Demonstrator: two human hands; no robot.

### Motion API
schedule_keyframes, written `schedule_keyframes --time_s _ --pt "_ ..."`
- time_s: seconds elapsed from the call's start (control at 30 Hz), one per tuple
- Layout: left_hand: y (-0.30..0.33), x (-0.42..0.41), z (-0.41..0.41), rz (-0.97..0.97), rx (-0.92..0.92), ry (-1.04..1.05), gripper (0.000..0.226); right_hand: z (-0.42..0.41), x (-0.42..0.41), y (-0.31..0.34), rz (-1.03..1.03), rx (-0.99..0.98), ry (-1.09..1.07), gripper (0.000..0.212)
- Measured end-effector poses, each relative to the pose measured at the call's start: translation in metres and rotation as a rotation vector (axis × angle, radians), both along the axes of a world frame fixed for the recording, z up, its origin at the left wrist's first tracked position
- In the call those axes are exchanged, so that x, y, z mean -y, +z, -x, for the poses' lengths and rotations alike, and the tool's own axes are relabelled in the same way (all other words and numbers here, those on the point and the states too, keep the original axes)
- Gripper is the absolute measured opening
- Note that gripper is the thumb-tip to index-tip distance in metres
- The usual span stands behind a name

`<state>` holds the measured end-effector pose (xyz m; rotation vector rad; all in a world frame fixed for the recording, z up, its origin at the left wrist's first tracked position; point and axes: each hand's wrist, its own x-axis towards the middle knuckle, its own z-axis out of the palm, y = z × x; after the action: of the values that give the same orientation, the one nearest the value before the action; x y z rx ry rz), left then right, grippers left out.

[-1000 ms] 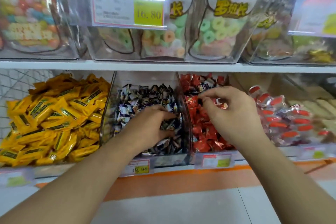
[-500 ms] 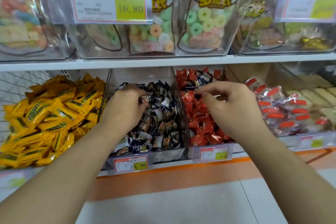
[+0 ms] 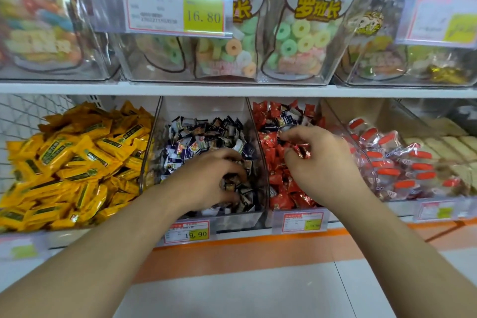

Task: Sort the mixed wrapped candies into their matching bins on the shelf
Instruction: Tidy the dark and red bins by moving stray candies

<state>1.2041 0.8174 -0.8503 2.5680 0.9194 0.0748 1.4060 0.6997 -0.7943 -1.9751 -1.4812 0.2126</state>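
Lower shelf, middle bays.

Item: dark-wrapped candies (image 3: 206, 137), heaped in a clear bin (image 3: 254, 217), front wall low so stock can be reached from the aisle. The left hand (image 3: 206, 183) lies in this heap, fingers curled down among the wrappers; whether it has hold of one I cannot tell.

Item: red-wrapped candies (image 3: 281, 188) in the next clear bin (image 3: 299, 222), to the right. Several stray dark candies (image 3: 286, 120) lie on top near the back (these likely belong next door). The right hand (image 3: 317, 162) hovers over this heap, fingers bent, pinching a red foil candy (image 3: 300, 151), probably a misfiled piece being returned.

Adjacent: yellow packets (image 3: 72, 160) left; orange-capped packs (image 3: 402, 162) right; price tag (image 3: 186, 232) below.

Sorting judged unfinished.
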Motion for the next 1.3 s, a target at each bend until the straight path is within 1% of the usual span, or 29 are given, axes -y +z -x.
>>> schedule_keyframes --time_s 0.1,0.2,0.3,0.37,0.47,0.53,0.63,0.67,0.73,0.77,0.9,1.0,1.07,1.17,1.3 --pt "-0.003 -0.009 0.002 -0.006 0.063 0.083 0.037 -0.001 -0.001 -0.002 0.019 0.010 -0.004 0.023" --pt "-0.004 -0.019 0.008 -0.159 0.136 0.200 0.026 -0.002 -0.001 -0.004 0.014 0.025 -0.012 0.023" --pt "0.000 -0.023 0.013 -0.264 0.119 0.306 0.019 -0.004 -0.001 -0.004 0.013 0.028 -0.012 0.024" --pt "0.003 -0.023 0.014 -0.304 0.103 0.356 0.018 -0.004 -0.001 -0.003 0.012 0.030 -0.003 0.023" --pt "0.012 -0.018 0.016 -0.244 0.132 0.348 0.024 -0.005 -0.002 -0.002 -0.003 0.028 0.001 0.023" --pt "0.023 -0.013 0.017 -0.179 0.112 0.298 0.035 -0.005 -0.002 -0.001 -0.013 0.027 0.004 0.022" --pt "0.038 -0.004 0.023 0.019 -0.038 0.151 0.067 -0.005 -0.002 0.000 -0.021 0.016 0.000 0.020" --pt "0.039 -0.002 0.026 0.087 -0.096 0.112 0.074 -0.005 -0.001 0.000 -0.020 0.014 -0.001 0.020" --pt "0.033 0.000 0.029 0.126 -0.185 0.064 0.078 -0.005 -0.001 0.000 -0.010 0.022 -0.005 0.020" --pt "0.027 -0.001 0.029 0.106 -0.186 0.059 0.074 -0.005 0.000 0.000 -0.007 0.030 -0.006 0.020" --pt "0.015 -0.007 0.021 0.001 -0.052 0.146 0.048 -0.003 0.002 0.000 0.001 0.044 -0.008 0.020" --pt "0.011 -0.010 0.016 -0.112 0.046 0.314 0.025 -0.002 0.002 0.001 -0.001 0.053 -0.012 0.020" --pt "0.015 -0.012 0.015 -0.171 0.120 0.433 0.015 -0.003 0.002 0.001 -0.006 0.055 -0.015 0.019" --pt "0.023 -0.013 0.017 -0.172 0.225 0.499 0.010 -0.004 0.000 0.001 -0.015 0.037 -0.017 0.019" --pt "0.035 -0.006 0.023 -0.125 0.292 0.446 0.012 -0.003 -0.001 0.003 -0.023 0.024 -0.002 0.019"
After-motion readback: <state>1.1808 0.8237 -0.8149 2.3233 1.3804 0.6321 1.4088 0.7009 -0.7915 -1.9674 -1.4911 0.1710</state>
